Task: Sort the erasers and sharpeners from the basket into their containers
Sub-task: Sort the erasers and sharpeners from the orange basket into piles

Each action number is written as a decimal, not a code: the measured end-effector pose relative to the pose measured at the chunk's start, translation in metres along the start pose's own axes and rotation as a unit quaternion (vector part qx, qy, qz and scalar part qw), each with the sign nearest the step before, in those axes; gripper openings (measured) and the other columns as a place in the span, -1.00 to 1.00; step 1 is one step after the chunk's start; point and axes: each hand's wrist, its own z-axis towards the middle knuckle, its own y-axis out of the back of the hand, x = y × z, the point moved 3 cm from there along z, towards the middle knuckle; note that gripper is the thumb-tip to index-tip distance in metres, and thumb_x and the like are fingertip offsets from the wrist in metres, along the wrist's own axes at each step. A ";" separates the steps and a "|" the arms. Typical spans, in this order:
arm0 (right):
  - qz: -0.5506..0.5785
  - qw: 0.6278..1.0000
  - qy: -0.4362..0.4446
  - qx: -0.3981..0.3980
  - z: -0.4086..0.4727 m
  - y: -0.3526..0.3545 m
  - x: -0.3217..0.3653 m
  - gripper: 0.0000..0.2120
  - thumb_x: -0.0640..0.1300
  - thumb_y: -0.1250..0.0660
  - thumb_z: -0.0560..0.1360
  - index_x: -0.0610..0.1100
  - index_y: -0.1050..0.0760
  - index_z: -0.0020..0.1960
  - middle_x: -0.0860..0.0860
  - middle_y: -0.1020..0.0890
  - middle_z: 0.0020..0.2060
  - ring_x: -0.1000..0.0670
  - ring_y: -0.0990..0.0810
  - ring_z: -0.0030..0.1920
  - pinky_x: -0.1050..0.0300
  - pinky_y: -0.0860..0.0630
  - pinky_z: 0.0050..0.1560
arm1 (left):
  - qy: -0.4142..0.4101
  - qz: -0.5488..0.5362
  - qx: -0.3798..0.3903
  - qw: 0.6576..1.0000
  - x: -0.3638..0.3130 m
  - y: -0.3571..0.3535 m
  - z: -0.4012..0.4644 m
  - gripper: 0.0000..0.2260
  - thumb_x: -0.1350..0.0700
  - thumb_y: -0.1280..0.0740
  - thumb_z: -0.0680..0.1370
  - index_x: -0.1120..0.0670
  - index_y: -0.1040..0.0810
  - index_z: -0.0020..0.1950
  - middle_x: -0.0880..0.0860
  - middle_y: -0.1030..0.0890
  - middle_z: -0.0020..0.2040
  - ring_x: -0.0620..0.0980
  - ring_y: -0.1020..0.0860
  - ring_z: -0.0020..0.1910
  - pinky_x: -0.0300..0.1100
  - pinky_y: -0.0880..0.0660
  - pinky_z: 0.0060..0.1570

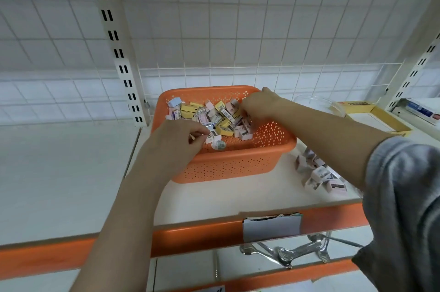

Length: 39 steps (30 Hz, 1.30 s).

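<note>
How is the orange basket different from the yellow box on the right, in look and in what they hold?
The orange basket has perforated walls; the yellow box has solid ones. The basket is deep and holds many small packets; the box is shallow and shows only its white bottom. Both hands reach into the basket, none into the box. Both stand on the same shelf.

The basket [238, 163] sits mid-shelf [214, 199], toward the back edge, with small boxes [214, 115] heaped inside. A loose pile of boxes [319, 175] lies right of it near the front edge; a tray [390, 122] stands at the back right corner.
</note>
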 end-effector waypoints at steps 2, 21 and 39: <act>-0.010 1.000 -0.003 -0.015 0.002 -0.005 -0.001 -0.64 0.03 -0.43 0.43 -0.03 -0.46 0.17 0.06 -0.53 -0.08 -0.03 -0.48 0.10 0.00 -0.29 0.23 | 0.002 0.007 0.004 1.000 0.000 0.001 0.001 -0.80 0.07 -0.29 0.56 -0.08 -0.61 0.14 -0.17 -0.60 -0.07 -0.20 -0.54 -0.09 -0.30 -0.44 -0.04; 0.145 0.987 -0.065 0.012 0.012 -0.004 0.016 -0.66 -0.22 -0.38 0.45 -0.19 -0.46 0.21 -0.02 -0.56 -0.09 -0.02 -0.52 -0.13 0.13 -0.50 -0.17 | -0.004 0.025 0.028 0.999 0.002 0.001 0.005 -0.79 0.02 -0.26 0.58 -0.08 -0.61 0.15 -0.17 -0.59 0.01 -0.22 -0.49 -0.07 -0.33 -0.39 -0.09; 0.616 0.641 -0.189 -0.418 -0.172 -0.007 0.010 -0.75 -0.18 -0.21 0.58 -0.23 -0.54 -0.22 0.11 -0.40 -0.58 0.12 -0.31 -0.53 0.25 -0.27 -0.46 | -0.062 0.276 0.221 0.933 -0.017 -0.049 0.123 -0.65 -0.16 -0.37 0.47 0.11 -0.67 -0.02 -0.03 -0.59 -0.27 -0.06 -0.50 -0.33 -0.24 -0.36 -0.42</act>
